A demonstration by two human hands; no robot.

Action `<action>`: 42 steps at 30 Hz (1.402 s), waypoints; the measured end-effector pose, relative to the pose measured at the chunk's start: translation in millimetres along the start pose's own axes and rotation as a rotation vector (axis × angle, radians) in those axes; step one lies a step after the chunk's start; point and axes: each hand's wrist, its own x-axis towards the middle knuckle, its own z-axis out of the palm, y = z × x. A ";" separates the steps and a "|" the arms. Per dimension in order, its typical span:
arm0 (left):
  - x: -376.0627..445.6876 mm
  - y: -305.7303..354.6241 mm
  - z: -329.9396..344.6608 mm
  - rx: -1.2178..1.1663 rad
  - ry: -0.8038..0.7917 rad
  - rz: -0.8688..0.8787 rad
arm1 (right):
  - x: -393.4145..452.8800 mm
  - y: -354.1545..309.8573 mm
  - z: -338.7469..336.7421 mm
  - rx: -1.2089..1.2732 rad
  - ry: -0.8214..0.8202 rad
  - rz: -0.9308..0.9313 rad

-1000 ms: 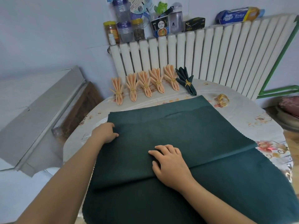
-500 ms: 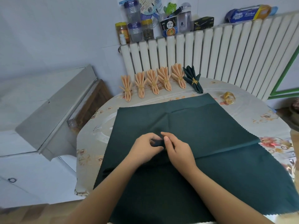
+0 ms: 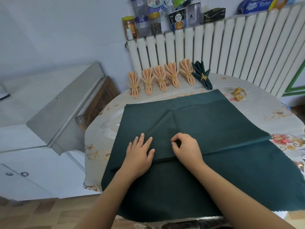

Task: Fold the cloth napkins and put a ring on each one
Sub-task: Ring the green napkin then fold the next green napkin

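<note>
The hands had parted. The left hand (image 3: 140, 156) lay flat, fingers spread, on the green cloth (image 3: 206, 129) on the table (image 3: 99, 146). The right hand (image 3: 186, 149) pinched the cloth at the middle. The fold ran left to right, just under both hands.

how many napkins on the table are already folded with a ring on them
6. Five peach napkins stand in a row at the table's far edge by the radiator, and one dark green napkin sits at the row's right end. None looks hidden.
</note>
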 end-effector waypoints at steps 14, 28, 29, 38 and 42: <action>-2.8 -2.6 14.7 0.093 -0.033 0.000 | -5.3 0.4 3.3 -0.362 0.010 -0.187; 69.3 49.8 4.2 0.063 -0.170 0.179 | -28.4 23.3 -22.9 -0.654 -0.009 -0.188; 81.7 55.6 4.4 0.075 -0.156 0.185 | -28.8 23.5 -23.6 -0.651 0.004 -0.183; 118.3 66.5 16.8 0.066 -0.022 0.096 | -23.1 22.4 -24.4 -0.628 -0.044 -0.207; 122.5 66.2 20.1 0.065 -0.002 0.097 | 7.2 19.6 -49.1 -0.654 -0.139 -0.245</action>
